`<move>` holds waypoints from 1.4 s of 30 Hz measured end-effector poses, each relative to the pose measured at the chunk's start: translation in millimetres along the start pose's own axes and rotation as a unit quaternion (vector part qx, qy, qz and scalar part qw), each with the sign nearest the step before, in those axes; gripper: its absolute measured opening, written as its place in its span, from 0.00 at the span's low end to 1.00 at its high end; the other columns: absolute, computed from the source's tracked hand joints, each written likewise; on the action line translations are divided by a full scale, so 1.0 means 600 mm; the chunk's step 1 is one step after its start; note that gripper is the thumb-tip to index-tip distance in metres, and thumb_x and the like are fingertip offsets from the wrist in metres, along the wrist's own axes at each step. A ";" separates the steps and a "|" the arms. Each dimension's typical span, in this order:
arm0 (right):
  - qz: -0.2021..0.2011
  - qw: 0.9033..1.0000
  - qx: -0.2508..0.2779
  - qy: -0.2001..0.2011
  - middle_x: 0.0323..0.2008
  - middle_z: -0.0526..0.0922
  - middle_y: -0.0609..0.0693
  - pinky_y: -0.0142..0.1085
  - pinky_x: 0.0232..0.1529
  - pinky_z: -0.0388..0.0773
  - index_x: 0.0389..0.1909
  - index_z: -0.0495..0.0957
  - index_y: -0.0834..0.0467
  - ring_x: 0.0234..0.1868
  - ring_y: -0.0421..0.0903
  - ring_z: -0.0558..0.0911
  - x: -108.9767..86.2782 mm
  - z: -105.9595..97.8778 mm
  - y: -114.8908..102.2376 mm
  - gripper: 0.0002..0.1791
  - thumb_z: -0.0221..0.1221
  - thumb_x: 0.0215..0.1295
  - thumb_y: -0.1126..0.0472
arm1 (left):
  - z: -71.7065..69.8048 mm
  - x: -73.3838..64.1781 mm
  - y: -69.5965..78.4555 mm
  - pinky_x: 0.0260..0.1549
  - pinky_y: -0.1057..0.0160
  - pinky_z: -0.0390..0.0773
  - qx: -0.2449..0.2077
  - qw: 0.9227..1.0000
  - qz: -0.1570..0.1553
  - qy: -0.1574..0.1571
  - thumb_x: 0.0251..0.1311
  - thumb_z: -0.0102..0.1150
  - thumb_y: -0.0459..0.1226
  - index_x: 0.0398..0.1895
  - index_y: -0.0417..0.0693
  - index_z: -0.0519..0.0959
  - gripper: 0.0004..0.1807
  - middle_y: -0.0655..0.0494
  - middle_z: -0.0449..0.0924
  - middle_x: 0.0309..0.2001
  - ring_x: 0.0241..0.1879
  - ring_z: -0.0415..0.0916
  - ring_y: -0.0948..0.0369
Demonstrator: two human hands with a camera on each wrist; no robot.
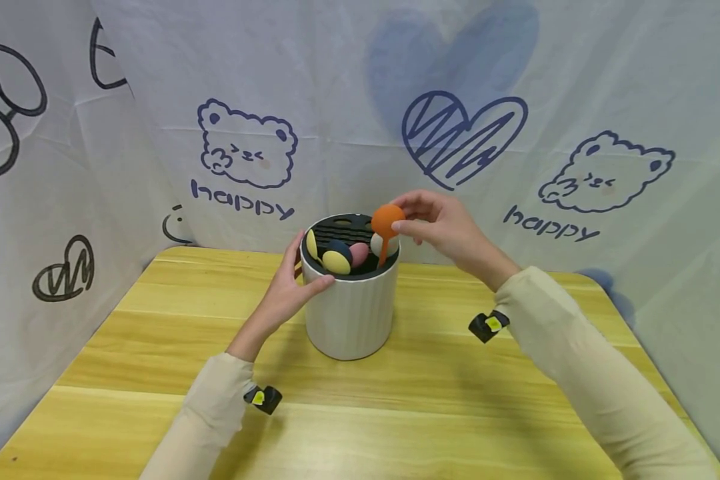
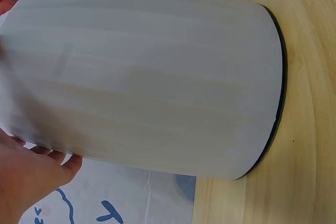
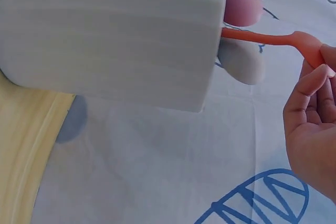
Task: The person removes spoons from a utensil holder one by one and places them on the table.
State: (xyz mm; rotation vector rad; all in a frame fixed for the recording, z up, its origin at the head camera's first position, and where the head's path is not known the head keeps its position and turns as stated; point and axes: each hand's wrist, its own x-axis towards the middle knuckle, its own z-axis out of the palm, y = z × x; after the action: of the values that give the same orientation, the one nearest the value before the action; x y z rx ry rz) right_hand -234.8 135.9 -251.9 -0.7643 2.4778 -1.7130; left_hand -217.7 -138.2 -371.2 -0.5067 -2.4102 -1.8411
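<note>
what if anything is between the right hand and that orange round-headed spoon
Nothing visible: the right hand pinches the orange round-headed spoon directly by its head. A pink rounded piece and an off-white rounded piece sit close to its handle at the top of the white ribbed cylindrical container, but both lie below the grip.

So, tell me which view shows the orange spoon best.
The head view, where the orange spoon shows a nearly whole round bowl above its handle. The right wrist view is closer but side-on, fingers hiding part of the bowl; the left wrist view catches only an orange sliver.
</note>
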 end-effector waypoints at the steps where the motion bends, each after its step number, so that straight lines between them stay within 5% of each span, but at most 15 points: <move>1: -0.004 1.000 0.001 0.005 0.42 0.82 0.55 0.32 0.30 0.74 0.52 0.76 0.65 0.36 0.47 0.78 0.000 -0.001 -0.002 0.16 0.62 0.63 0.66 | 0.000 0.000 -0.001 0.69 0.48 0.50 0.001 1.000 0.000 0.000 0.57 0.63 0.52 0.78 0.52 0.40 0.54 0.51 0.42 0.76 0.72 0.45 0.52; 15: -0.067 0.994 0.062 0.051 0.41 0.81 0.53 0.30 0.29 0.75 0.51 0.75 0.67 0.34 0.49 0.76 -0.007 -0.013 -0.035 0.15 0.60 0.62 0.72 | 0.001 0.000 0.001 0.68 0.48 0.51 0.014 1.000 0.008 0.002 0.56 0.63 0.55 0.78 0.50 0.40 0.55 0.50 0.41 0.76 0.73 0.45 0.51; 24: -0.127 0.979 0.134 0.088 0.42 0.82 0.54 0.28 0.28 0.75 0.48 0.79 0.61 0.34 0.50 0.74 -0.014 -0.037 -0.067 0.15 0.60 0.60 0.74 | 0.001 0.001 0.001 0.68 0.48 0.52 0.025 1.000 0.004 0.003 0.56 0.63 0.54 0.78 0.51 0.40 0.55 0.49 0.42 0.76 0.72 0.46 0.51; 42: -0.122 0.976 0.144 0.109 0.44 0.81 0.58 0.29 0.28 0.75 0.49 0.78 0.61 0.34 0.50 0.75 -0.031 -0.047 -0.085 0.16 0.61 0.60 0.73 | 0.001 -0.001 -0.003 0.68 0.48 0.51 0.006 1.000 0.011 0.006 0.57 0.63 0.51 0.78 0.50 0.41 0.53 0.50 0.45 0.75 0.72 0.47 0.52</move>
State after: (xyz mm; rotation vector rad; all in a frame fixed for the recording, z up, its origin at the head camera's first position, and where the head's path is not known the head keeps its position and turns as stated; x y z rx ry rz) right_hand -208.0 154.3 -200.1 -0.9232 2.2544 -2.2937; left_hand -217.7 -137.9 -373.3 -0.5184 -2.3964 -1.8136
